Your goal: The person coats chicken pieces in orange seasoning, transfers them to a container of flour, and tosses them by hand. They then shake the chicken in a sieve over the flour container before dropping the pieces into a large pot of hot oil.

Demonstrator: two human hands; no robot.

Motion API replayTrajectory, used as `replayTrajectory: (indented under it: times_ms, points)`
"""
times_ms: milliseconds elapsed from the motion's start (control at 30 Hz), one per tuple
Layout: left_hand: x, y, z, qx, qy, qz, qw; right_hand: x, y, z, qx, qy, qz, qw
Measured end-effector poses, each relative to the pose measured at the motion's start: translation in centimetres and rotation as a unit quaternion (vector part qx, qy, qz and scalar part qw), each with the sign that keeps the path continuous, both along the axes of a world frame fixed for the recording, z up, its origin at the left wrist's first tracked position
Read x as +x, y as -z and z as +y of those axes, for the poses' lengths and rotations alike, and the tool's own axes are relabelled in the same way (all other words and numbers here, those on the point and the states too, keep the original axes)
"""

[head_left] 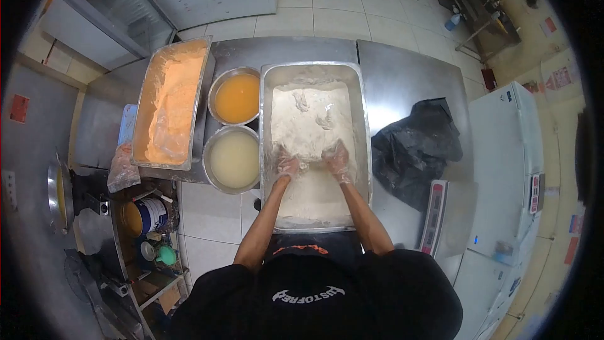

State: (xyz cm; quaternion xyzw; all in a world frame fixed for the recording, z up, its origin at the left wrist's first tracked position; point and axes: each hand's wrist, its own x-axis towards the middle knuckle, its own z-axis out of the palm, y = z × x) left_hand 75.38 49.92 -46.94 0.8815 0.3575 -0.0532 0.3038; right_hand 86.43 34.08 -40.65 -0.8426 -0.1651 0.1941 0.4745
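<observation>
A deep metal pan (365, 132) full of white flour (314, 113) lies in front of me. Both my hands are low in it, coated white, with fingers partly sunk in the flour. My left hand (288, 165) is near the pan's left wall, fingers loosely spread. Across from it, my right hand (337, 160) presses into the flour with its fingers apart. Loose ridges and lumps show on the surface beyond the hands, and a smoother stretch lies between my forearms.
Left of the pan stand a bowl of orange liquid (237, 99), a bowl of pale liquid (234, 158) and a pan of orange powder (170, 107). A black plastic bag (418, 145) and a scale (448, 217) sit to the right. Shelves (151, 239) hold a tin below left.
</observation>
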Motion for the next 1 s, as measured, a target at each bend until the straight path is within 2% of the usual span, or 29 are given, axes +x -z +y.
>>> replayTrajectory:
  times_ms: [33, 67, 100, 133, 167, 200, 233, 267, 300, 333, 367, 400, 433, 467, 500, 533, 567, 633, 700, 733, 800, 833, 867, 933, 967, 1000]
  points:
    - [1.4, 0.0, 1.1, 0.084, -0.022, -0.053, 0.995, 1.6, 0.6, 0.6, 0.001, -0.003, 0.000, 1.000]
    - [3.0, -2.2, 2.1, 0.085, -0.024, -0.053, 0.995, 2.9, 2.3, 1.2, -0.042, 0.000, -0.116, 0.992]
    - [4.7, -6.4, 2.7, 0.029, -0.006, 0.041, 0.999, 3.9, 4.1, 1.8, -0.084, 0.003, -0.230, 0.970]
    - [5.6, -8.6, 2.7, -0.029, 0.012, 0.135, 0.990, 4.2, 5.7, 2.5, -0.085, 0.002, -0.228, 0.970]
    - [6.1, -3.9, 2.4, 0.093, 0.094, 0.150, 0.980, 4.3, 7.2, 3.1, -0.131, -0.032, -0.242, 0.961]
    - [5.9, 0.7, 2.0, 0.104, 0.117, 0.132, 0.979, 5.0, 7.6, 3.9, -0.174, -0.067, -0.258, 0.948]
    - [5.7, 5.0, 1.6, 0.116, 0.140, 0.115, 0.977, 6.3, 6.0, 4.7, -0.170, -0.069, -0.263, 0.947]
    - [5.5, 9.4, 1.2, 0.128, 0.162, 0.097, 0.974, 7.3, 3.3, 4.4, -0.139, -0.204, -0.184, 0.951]
    - [4.2, 9.1, 0.8, 0.076, 0.167, 0.072, 0.980, 8.3, 1.9, 4.2, -0.107, -0.336, -0.101, 0.930]
    - [2.9, 8.6, 0.4, 0.022, 0.172, 0.048, 0.984, 10.6, 2.5, 5.0, -0.106, -0.341, -0.103, 0.929]
    - [2.6, 7.0, 0.5, -0.083, 0.184, -0.004, 0.979, 13.6, 3.8, 6.2, -0.077, -0.327, 0.019, 0.942]
    - [2.8, 3.7, 0.8, -0.081, 0.181, -0.005, 0.980, 13.9, -0.6, 7.7, -0.136, -0.275, -0.010, 0.952]
    - [3.4, -1.4, 1.1, -0.113, 0.128, 0.045, 0.984, 14.0, -5.8, 9.4, -0.196, -0.221, -0.032, 0.955]
    - [4.5, -5.4, 1.3, -0.146, 0.077, 0.092, 0.982, 12.8, -4.7, 11.6, -0.195, -0.219, -0.035, 0.955]
    - [5.4, -7.3, 2.9, -0.049, 0.125, 0.161, 0.978, 11.6, -2.1, 12.9, -0.208, -0.187, -0.272, 0.921]
    - [6.4, -8.6, 4.2, -0.046, 0.130, 0.159, 0.978, 11.0, 0.3, 13.2, -0.209, -0.142, -0.491, 0.834]
    - [7.3, -9.9, 5.7, -0.076, 0.140, 0.158, 0.974, 10.7, 2.1, 13.0, -0.209, -0.134, -0.491, 0.835]
    - [9.2, -12.1, 8.3, -0.139, 0.150, 0.149, 0.967, 10.5, 5.4, 12.5, -0.163, -0.327, -0.306, 0.879]
    - [9.6, -12.0, 8.2, -0.218, 0.157, 0.144, 0.953, 9.7, 5.0, 10.5, -0.115, -0.503, -0.085, 0.852]
    - [9.1, -11.4, 7.1, -0.224, 0.157, 0.146, 0.951, 9.8, 4.8, 9.0, -0.118, -0.504, -0.079, 0.852]
    - [7.4, -7.6, 4.2, -0.066, 0.261, 0.135, 0.953, 9.4, -3.2, 6.6, -0.187, -0.569, -0.160, 0.785]
    - [6.4, -5.9, 2.9, 0.056, 0.255, 0.094, 0.961, 7.0, -2.0, 4.5, -0.217, -0.455, -0.336, 0.795]
    - [5.8, -5.9, 2.3, 0.055, 0.257, 0.095, 0.960, 5.7, -2.1, 4.1, -0.217, -0.454, -0.334, 0.797]
    - [4.0, -6.7, 1.0, -0.010, 0.286, 0.156, 0.945, 2.7, -2.4, 3.6, -0.352, -0.432, -0.271, 0.785]
    - [3.4, -8.2, 1.3, -0.150, 0.316, 0.229, 0.908, 2.0, 3.4, 2.1, -0.309, -0.452, -0.317, 0.774]
    - [2.1, -8.8, 0.4, -0.149, 0.319, 0.232, 0.907, 2.1, 5.0, 0.7, -0.309, -0.450, -0.315, 0.776]
